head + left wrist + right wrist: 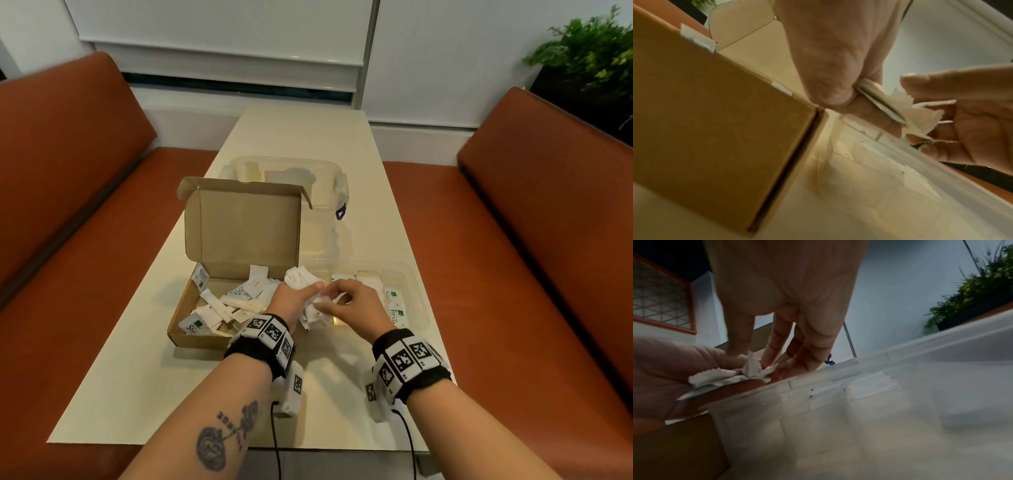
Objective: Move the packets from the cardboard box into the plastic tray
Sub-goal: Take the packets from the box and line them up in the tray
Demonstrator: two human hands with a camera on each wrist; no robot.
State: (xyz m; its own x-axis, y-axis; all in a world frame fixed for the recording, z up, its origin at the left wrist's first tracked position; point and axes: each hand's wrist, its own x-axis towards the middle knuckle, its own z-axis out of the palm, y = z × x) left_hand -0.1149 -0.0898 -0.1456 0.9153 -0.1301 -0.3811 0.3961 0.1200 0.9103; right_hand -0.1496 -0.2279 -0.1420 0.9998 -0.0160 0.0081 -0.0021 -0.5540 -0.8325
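An open cardboard box [178, 329] with several white packets [236, 301] inside sits on the table, its outer wall [715, 129] close in the left wrist view. To its right stands the clear plastic tray [416, 291], holding a few packets [394, 303]. My left hand [291, 303] grips a bunch of white packets [301, 277] over the gap between box and tray. My right hand [356, 305] meets it and pinches packets from that bunch [890, 105]. In the right wrist view its fingers [777, 340] close on the crumpled packet ends [719, 378] above the tray rim [900, 352].
A clear lidded storage container [329, 192] stands behind the box's raised flap [243, 229]. Orange bench seats [85, 240] flank the narrow cream table [137, 394]. A potted plant [589, 51] is at the far right.
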